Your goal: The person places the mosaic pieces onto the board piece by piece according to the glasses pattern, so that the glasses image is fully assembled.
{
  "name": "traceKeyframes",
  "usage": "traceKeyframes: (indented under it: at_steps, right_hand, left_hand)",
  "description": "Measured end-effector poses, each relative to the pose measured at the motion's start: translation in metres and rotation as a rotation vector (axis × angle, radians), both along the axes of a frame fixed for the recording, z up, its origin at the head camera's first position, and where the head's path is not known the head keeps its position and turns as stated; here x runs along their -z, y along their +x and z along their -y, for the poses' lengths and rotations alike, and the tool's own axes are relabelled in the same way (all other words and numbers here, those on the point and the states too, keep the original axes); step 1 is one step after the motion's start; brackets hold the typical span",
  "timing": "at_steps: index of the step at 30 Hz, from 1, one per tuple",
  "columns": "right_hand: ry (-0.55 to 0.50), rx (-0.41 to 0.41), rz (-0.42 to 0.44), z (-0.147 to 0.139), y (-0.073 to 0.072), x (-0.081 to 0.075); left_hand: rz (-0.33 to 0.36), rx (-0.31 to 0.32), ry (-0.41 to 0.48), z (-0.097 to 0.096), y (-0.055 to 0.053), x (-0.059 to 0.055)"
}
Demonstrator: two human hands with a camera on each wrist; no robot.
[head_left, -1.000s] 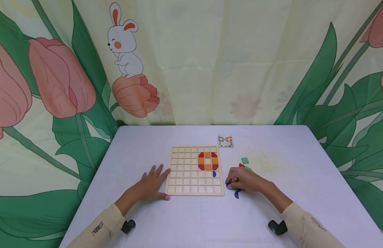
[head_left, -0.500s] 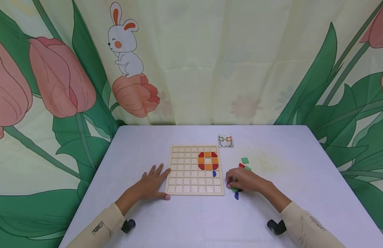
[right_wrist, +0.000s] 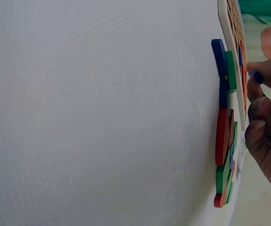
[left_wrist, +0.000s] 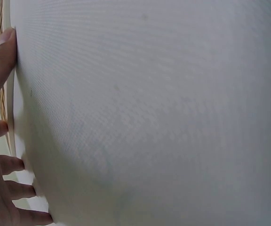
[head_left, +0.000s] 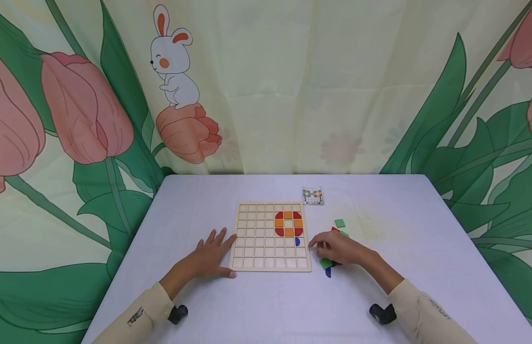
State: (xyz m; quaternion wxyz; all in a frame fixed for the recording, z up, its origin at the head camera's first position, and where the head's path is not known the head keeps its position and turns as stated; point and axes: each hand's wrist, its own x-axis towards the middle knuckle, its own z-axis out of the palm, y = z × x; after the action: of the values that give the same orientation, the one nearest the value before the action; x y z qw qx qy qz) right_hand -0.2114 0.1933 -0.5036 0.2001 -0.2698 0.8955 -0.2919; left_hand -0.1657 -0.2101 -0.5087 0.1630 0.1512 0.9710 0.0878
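A wooden grid board (head_left: 257, 243) lies on the table. Red and orange tiles (head_left: 288, 215) form a ring in its upper right cells, and a blue half-round tile (head_left: 297, 241) sits in a cell below them. My left hand (head_left: 209, 257) is spread flat, its fingertips and thumb at the board's left edge. Between thumb and fingers my right hand (head_left: 341, 247) pinches a small blue tile (right_wrist: 257, 77), just off the board's right edge. Under and beside that hand are loose tiles, among them a green tile (head_left: 325, 263) and a blue half-round tile (head_left: 328, 272).
A small pattern card (head_left: 313, 196) lies beyond the board's top right corner. Another green tile (head_left: 340, 223) lies behind the right hand. In the right wrist view, red tiles (right_wrist: 222, 136) lie among the loose pieces on the white cloth (right_wrist: 102, 117).
My right hand has lifted from the loose tiles with the blue tile and shifted slightly left toward the board, uncovering more of the green tile. The left hand has not moved.
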Motion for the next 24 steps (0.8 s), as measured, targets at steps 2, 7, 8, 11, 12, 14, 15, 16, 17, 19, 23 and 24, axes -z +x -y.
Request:
traceKeyframes:
  at_steps: [2, 7, 8, 11, 12, 14, 15, 16, 17, 19, 23, 24]
  right_hand:
    - [-0.016, -0.002, 0.001, -0.001, -0.001, 0.0]
    - [-0.05, 0.002, 0.02, -0.001, -0.001, -0.001]
    - [-0.053, 0.005, 0.024, -0.001, -0.001, -0.001]
    - [-0.061, 0.013, 0.024, 0.001, -0.001, 0.0]
    - [-0.059, 0.02, 0.026, 0.002, -0.002, 0.0]
    - [-0.065, 0.02, 0.024, 0.003, -0.003, 0.0]
    - [-0.071, 0.02, 0.024, 0.004, -0.004, 0.001]
    - [-0.074, 0.024, 0.029, 0.005, -0.005, 0.002]
    - [-0.08, 0.025, 0.031, 0.005, -0.006, 0.002]
    - [-0.091, 0.021, 0.035, 0.007, -0.007, 0.003]
    - [-0.095, 0.02, 0.056, 0.012, -0.007, 0.003]
    - [-0.094, 0.019, 0.063, 0.013, -0.008, 0.003]
  left_hand:
    - [0.001, -0.001, 0.001, 0.0, 0.0, 0.0]
    - [0.0, -0.002, 0.002, 0.0, 0.0, 0.0]
    - [0.0, -0.001, 0.002, 0.0, 0.0, 0.0]
    - [-0.001, 0.0, 0.004, 0.0, 0.001, -0.001]
    - [0.0, 0.0, 0.005, 0.0, 0.001, -0.002]
    - [-0.001, 0.0, 0.007, 0.0, 0.001, -0.002]
    - [-0.001, 0.0, 0.008, 0.0, 0.001, -0.002]
    - [0.0, 0.001, 0.009, 0.0, 0.001, -0.002]
    - [-0.001, 0.002, 0.008, 0.0, 0.001, -0.002]
    - [-0.004, 0.003, 0.005, 0.0, 0.001, -0.002]
    - [-0.013, 0.003, 0.0, -0.001, 0.001, -0.002]
    - [-0.013, 0.002, 0.001, -0.001, 0.001, -0.002]
